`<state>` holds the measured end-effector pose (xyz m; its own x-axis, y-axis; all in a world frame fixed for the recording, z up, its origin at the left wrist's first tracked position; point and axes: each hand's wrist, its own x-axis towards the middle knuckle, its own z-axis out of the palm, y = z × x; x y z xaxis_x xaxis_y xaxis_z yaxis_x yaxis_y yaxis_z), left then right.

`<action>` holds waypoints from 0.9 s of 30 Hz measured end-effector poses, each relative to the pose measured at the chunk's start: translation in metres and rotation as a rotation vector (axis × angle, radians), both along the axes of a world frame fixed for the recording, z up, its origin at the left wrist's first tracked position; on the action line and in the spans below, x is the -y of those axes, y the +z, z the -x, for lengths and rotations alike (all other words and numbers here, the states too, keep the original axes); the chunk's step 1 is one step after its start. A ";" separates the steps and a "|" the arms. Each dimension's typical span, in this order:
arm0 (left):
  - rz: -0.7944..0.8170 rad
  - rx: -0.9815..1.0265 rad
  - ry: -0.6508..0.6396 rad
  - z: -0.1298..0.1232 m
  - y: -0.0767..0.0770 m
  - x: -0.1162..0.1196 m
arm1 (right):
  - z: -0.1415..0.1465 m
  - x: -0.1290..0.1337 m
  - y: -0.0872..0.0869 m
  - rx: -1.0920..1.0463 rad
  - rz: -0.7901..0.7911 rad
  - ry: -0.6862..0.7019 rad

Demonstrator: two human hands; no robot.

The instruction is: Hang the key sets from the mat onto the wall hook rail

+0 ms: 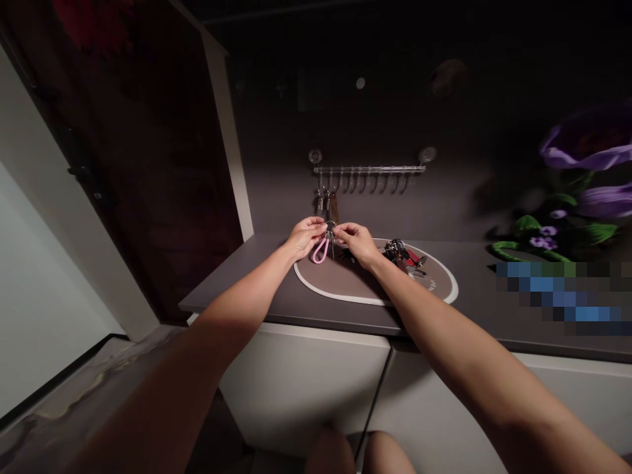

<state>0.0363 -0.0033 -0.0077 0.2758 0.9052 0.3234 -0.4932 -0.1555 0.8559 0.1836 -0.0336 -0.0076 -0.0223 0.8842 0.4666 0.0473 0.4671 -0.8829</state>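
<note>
Between my hands hangs a key ring with a pink loop strap (pixel 320 251) and a few metal keys. My left hand (pixel 307 237) pinches the ring from the left side. From the right, my right hand (pixel 356 240) pinches the same ring, fingertips close to the left ones. Just behind and above them, a clear hook rail (pixel 369 170) is fixed to the wall, with keys and a brown tag (pixel 334 207) on its left hooks. Under my hands lies an oval mat (pixel 336 283) with a white rim. A pile of keys (pixel 399 255) rests on its right part.
The dark counter (pixel 276 306) ends in a front edge above white cabinet doors (pixel 306 375). Purple flowers (pixel 587 201) with green leaves stand at the right, beside a blurred-out patch. A dark door (pixel 148 184) is on the left.
</note>
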 end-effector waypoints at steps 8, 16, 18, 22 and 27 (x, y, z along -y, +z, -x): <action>0.001 0.013 -0.017 -0.003 0.001 0.004 | -0.002 0.000 0.001 -0.001 -0.030 0.024; -0.025 -0.045 0.001 -0.006 0.001 0.008 | -0.006 -0.007 0.001 0.002 -0.056 0.008; -0.036 -0.082 0.029 -0.007 0.001 0.007 | -0.007 -0.008 0.002 -0.021 -0.056 0.003; -0.115 -0.230 0.175 -0.008 -0.003 0.004 | -0.006 -0.007 0.012 -0.072 -0.029 -0.016; -0.343 -0.586 0.406 -0.008 -0.009 -0.003 | -0.006 -0.012 0.031 -0.116 0.013 -0.074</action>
<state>0.0438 -0.0002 -0.0169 0.1572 0.8475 0.5069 0.1747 -0.5291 0.8304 0.1895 -0.0221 0.0237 0.0968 0.8873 0.4509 -0.0213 0.4548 -0.8903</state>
